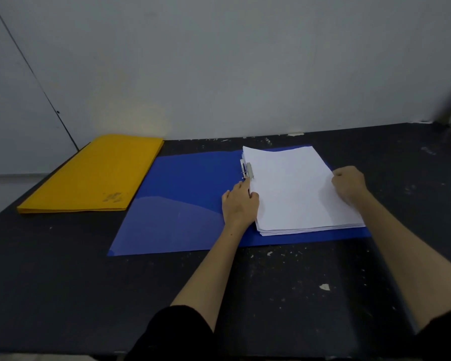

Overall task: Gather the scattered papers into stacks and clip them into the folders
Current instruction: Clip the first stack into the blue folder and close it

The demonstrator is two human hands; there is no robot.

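The left hand [240, 204] is reaching its fingers to the clip [248, 170]; the right hand [348, 185], fingers curled, is resting on the papers [294, 188]. Loose, limp sheets are likely sliding easily, so pinning them near the clipped left edge is looking wisest.

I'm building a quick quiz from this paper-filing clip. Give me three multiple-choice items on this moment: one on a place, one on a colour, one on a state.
1. Where does the paper stack lie?
A. On the right half of the open folder
B. On the closed folder
C. On the bare table

2. What colour is the closed folder at the left?
A. Red
B. Yellow
C. Green

3. How is the blue folder?
A. Closed flat
B. Standing upright
C. Open flat on the table

Answers:
1 A: the white sheets sit on the blue folder's right half, beside the metal clip, with the left hand at their left edge and the right hand on their right edge.
2 B: it is plainly yellow.
3 C: both blue halves lie spread on the dark table.
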